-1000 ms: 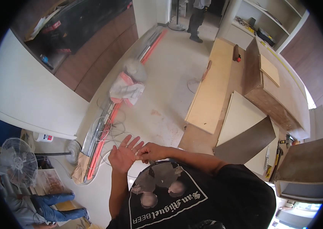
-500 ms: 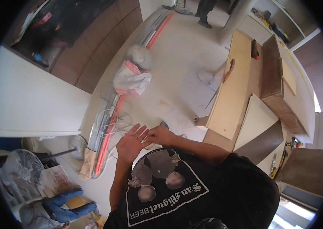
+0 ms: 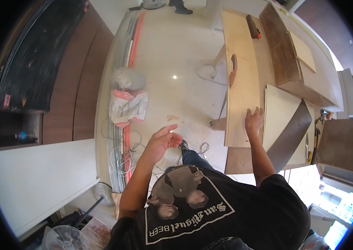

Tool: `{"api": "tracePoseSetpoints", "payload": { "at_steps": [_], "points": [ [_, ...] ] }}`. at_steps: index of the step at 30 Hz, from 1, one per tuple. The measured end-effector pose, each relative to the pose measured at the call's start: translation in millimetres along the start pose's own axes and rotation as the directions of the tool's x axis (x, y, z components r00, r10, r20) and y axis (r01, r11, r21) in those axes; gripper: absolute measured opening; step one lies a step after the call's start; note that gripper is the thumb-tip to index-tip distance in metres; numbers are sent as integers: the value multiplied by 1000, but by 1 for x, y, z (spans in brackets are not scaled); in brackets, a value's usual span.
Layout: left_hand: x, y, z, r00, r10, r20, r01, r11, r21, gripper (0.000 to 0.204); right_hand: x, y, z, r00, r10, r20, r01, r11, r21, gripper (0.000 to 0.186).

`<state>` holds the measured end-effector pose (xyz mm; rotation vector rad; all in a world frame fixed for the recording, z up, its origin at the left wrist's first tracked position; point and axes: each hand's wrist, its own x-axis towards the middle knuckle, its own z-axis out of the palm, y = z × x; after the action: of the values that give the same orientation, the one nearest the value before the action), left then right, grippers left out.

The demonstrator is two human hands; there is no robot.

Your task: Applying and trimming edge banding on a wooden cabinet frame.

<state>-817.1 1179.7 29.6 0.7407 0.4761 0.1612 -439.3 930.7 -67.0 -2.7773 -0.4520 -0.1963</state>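
My left hand (image 3: 162, 143) is open in mid-air over the floor, fingers loosely bent and holding nothing. My right hand (image 3: 254, 120) has its fingers apart on or just over the long pale plywood board (image 3: 241, 100), near that board's right side. On the board's left edge lies a curved brown handle-like object (image 3: 232, 68); a dark tool with a red knob (image 3: 253, 26) sits farther back. To the right of my right hand are a cream panel (image 3: 278, 108) and a dark brown sheet (image 3: 289, 131).
A plywood box (image 3: 284, 62) stands at the back right. A sack (image 3: 126, 104), metal and orange lengths (image 3: 132, 46) and loose cable (image 3: 120, 162) lie along the left. A brown cabinet (image 3: 80, 91) lines the left wall. A person's legs (image 3: 178, 7) show at the back. A fan (image 3: 64, 239) is lower left.
My hands have separated: the right has moved out to the board, the left has lowered its palm and turned. The view has swung right, and my leg now shows below my hands.
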Motion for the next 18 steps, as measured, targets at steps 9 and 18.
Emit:
{"api": "tracePoseSetpoints", "payload": {
  "at_steps": [9, 18],
  "points": [
    [143, 24, 66, 977, -119, 178, 59, 948, 314, 58, -69, 36, 23, 990, 142, -14, -142, 973, -181, 61],
    [325, 8, 123, 999, -35, 35, 15, 883, 469, 80, -68, 3, 24, 956, 289, -42, -292, 938, -185, 56]
  ]
}}
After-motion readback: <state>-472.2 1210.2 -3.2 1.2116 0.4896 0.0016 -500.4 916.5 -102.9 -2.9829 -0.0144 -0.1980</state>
